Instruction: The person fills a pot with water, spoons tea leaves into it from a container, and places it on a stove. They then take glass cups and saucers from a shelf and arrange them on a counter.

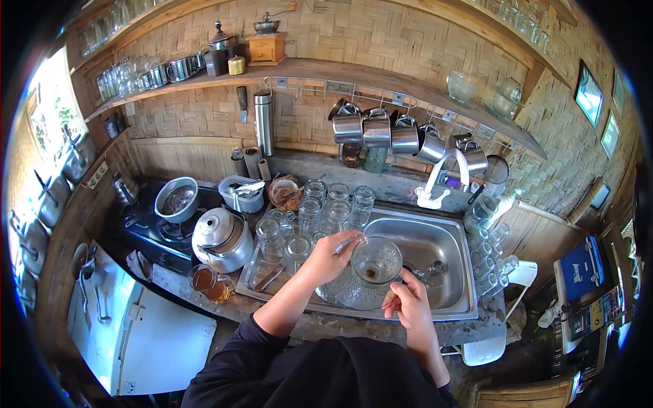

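Observation:
My left hand pinches the rim area of a clear glass cup, its fingers closed at the upper left side. The cup is tipped so that I look into its mouth; a small dark residue shows at the bottom. My right hand is at the cup's lower right edge, thumb and bent fingers against it. Below the cup lies a patterned clear glass piece, partly hidden, on the sink's near edge. Behind is the steel sink basin with a small glass item in it.
Several glass mugs stand on the drainboard, left of the basin. A white tap rises behind. At left are a lidded kettle, a pot on the stove and a jug of brown liquid. More glasses stand at right.

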{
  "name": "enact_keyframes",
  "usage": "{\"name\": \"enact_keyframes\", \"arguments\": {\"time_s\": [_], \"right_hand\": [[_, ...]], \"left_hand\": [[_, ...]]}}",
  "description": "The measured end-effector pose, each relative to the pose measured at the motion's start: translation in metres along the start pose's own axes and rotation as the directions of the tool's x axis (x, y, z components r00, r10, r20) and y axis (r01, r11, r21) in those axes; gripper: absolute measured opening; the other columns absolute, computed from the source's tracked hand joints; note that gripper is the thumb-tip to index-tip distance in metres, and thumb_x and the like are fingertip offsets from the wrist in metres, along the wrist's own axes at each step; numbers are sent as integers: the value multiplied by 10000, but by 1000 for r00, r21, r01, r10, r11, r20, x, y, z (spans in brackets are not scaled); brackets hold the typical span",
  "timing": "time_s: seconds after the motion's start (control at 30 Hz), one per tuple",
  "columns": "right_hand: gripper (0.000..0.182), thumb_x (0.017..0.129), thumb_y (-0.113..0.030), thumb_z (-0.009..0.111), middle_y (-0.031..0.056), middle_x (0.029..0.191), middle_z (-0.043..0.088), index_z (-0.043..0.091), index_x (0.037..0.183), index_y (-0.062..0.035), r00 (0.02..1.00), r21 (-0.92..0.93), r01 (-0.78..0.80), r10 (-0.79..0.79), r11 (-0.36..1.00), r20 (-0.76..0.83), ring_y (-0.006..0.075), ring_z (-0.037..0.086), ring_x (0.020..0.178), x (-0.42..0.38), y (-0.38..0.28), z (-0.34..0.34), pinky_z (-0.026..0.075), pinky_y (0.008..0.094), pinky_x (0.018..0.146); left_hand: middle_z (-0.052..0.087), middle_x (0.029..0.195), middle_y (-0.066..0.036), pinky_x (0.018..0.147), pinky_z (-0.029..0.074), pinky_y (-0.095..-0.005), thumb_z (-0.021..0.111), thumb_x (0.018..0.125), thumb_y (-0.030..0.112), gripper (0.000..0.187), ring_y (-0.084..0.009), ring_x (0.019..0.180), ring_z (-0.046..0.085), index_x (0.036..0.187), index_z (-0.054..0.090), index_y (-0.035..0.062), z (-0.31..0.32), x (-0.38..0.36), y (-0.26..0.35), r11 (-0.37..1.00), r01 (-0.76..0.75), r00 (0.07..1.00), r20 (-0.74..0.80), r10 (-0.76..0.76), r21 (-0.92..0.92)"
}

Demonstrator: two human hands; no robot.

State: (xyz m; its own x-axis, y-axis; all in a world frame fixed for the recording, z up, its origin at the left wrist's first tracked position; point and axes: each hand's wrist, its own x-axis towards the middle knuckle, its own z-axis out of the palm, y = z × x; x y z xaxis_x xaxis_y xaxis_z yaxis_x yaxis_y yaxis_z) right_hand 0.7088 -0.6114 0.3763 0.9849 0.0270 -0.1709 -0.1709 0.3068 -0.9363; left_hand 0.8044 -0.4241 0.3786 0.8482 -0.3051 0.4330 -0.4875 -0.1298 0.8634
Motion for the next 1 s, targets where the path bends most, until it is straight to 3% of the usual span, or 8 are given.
{"name": "enact_keyframes", "arguments": {"time_s": [0.27,0.47,0.53,0.77,0.83,0.87,0.93,1.0], "right_hand": [[341,838,-23,413,128,575,579,456,1173,26,1000,-17,18,-18,1000,16,166,526,391,1,-4,-4,445,254,361],[430,862,-47,432,140,595,581,354,1279,25,999,-24,13,-12,1000,43,183,554,432,0,-4,-7,474,265,400],[423,864,-43,427,142,593,583,357,1276,28,999,-41,17,-16,999,28,181,557,434,-4,-6,-4,473,260,400],[413,868,-35,413,141,590,582,360,1273,26,998,-10,34,-34,999,-61,182,562,436,-19,0,3,469,251,398],[415,870,-29,404,140,588,580,351,1278,26,995,61,69,-64,996,-75,182,563,438,-25,8,2,467,246,396],[422,871,-25,398,139,588,579,340,1287,22,993,82,68,-59,994,-105,181,557,433,-30,10,3,463,246,398],[421,861,-28,397,145,576,573,352,1276,28,984,72,84,-72,994,-161,183,535,406,-40,12,5,448,250,386],[430,876,-33,394,138,590,579,331,1298,11,987,79,73,-61,994,-146,181,547,428,-55,15,-5,456,245,408]], "left_hand": [[620,807,-133,564,463,-280,506,884,91,210,-143,520,554,1079,561,34,-2,3,-3,999,9,1000,21,-10,32],[632,890,-162,716,467,-276,488,878,39,216,-196,787,632,1082,559,30,-4,5,-1,1000,-21,999,44,21,1],[631,961,-160,813,442,-272,478,867,-11,233,-205,946,604,1083,557,24,-4,6,-2,986,79,993,103,-64,-150],[621,995,-136,852,432,-276,468,859,-48,267,-186,960,590,1108,542,17,0,6,-13,976,81,976,215,-36,-202],[584,1047,-83,878,398,-252,466,897,51,275,-125,990,525,1161,502,-17,4,3,-10,910,128,981,187,-57,-395],[584,1047,-83,878,398,-252,466,897,51,275,-125,990,525,1161,502,-17,4,2,-8,905,129,976,211,-45,-406],[595,957,-87,667,471,-255,450,907,95,320,-129,808,595,1216,457,11,1,-1,-4,945,278,909,366,-200,-173],[588,938,-79,598,459,-243,432,916,133,334,-112,744,587,1227,445,13,4,-5,-4,901,379,842,483,-241,-212]]}}
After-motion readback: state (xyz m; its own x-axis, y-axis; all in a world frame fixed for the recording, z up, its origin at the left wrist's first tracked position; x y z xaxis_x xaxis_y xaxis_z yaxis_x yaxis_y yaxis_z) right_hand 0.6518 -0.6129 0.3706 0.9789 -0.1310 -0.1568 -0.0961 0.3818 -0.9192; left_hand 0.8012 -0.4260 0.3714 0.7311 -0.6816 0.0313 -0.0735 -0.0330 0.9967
